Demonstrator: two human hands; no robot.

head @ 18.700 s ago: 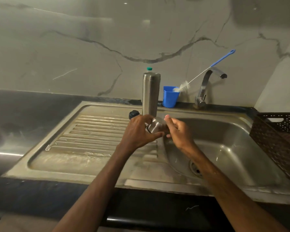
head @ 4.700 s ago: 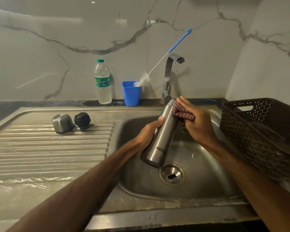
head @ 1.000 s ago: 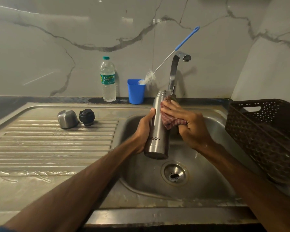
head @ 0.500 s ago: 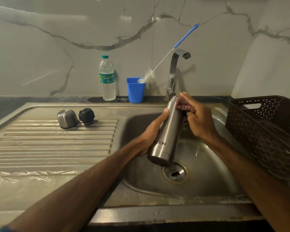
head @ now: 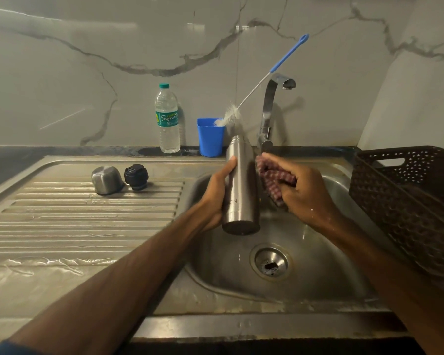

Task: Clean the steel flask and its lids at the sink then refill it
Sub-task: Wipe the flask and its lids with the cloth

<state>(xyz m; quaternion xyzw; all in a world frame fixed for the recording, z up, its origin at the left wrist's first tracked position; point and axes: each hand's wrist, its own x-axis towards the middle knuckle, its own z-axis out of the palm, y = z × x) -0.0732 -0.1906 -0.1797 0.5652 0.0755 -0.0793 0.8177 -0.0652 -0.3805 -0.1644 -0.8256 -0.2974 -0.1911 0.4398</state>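
Note:
My left hand (head: 217,198) grips the steel flask (head: 241,190) from its left side and holds it nearly upright over the sink basin (head: 318,272), mouth up and uncapped. To the flask's right, my right hand (head: 299,192) clutches a red checked cloth (head: 273,179) that presses against the flask's side. On the ribbed draining board (head: 82,219) lie the steel cup lid (head: 105,180) and the black stopper lid (head: 136,176), side by side. A plastic water bottle (head: 167,119) with a green cap stands against the back wall.
A blue cup (head: 210,137) holds a long bottle brush (head: 267,75) with a blue handle, leaning toward the steel tap (head: 271,108). No water runs from the tap. A dark brown perforated basket (head: 408,201) sits on the right of the sink. The drain (head: 271,262) lies below the flask.
The flask has swung from tilted back to nearly upright, its base lifted away from the drain. My right hand with the cloth has slid down from the neck to the flask's side.

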